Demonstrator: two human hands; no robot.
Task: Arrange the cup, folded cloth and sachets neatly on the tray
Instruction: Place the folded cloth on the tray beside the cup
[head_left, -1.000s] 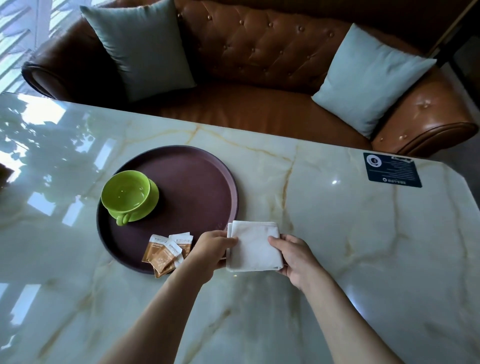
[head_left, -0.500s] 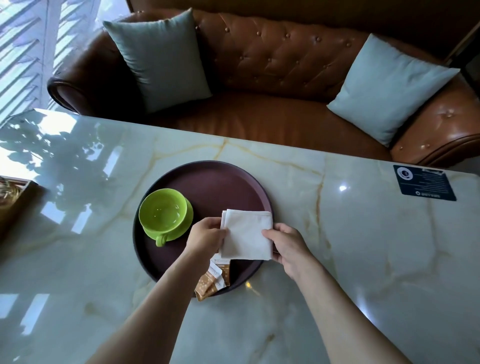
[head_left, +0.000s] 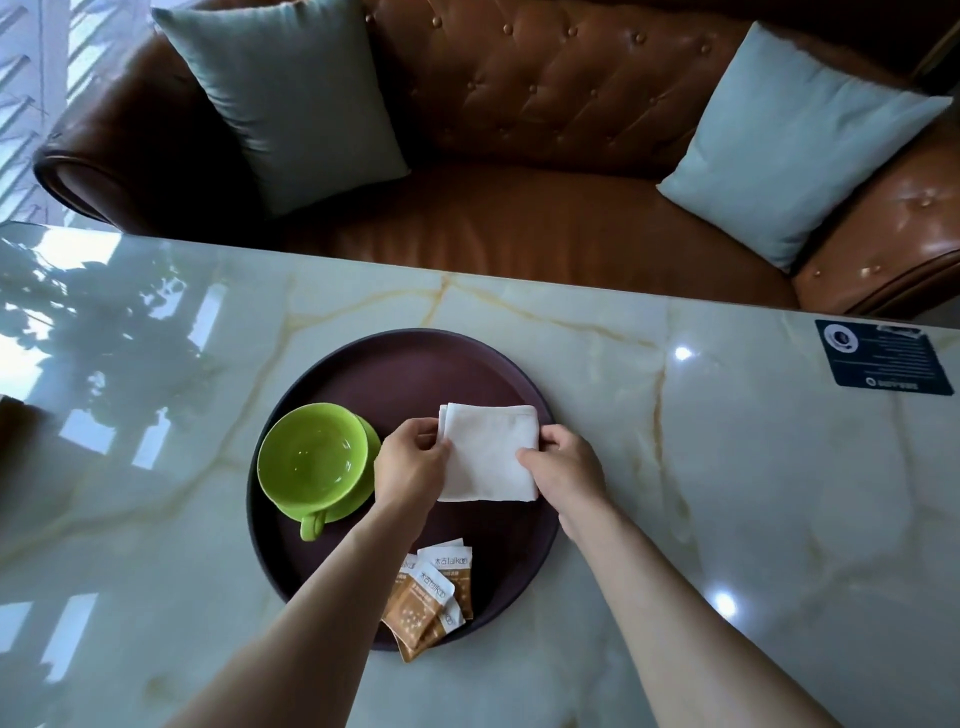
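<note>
The folded cloth, a white square, lies over the right-of-centre part of the round dark tray, held at both side edges. The left hand has its grip clamped on the cloth's left edge, fingers curled over the fold; the right hand pinches the cloth's right edge, thumb on top. Whether the cloth rests flat on the tray or is held just above it cannot be told.

On the tray's left side, just beside the cloth, stands the green cup on its green saucer, handle toward the person. At the tray's near rim lie the sachets, brown and white, overlapping, one corner past the rim.

The tray sits on a glossy pale marble table with yellow veins. Right of the tray, at the table's far edge, is a dark card. Beyond the table stands a brown tufted leather sofa with two pale blue cushions.
</note>
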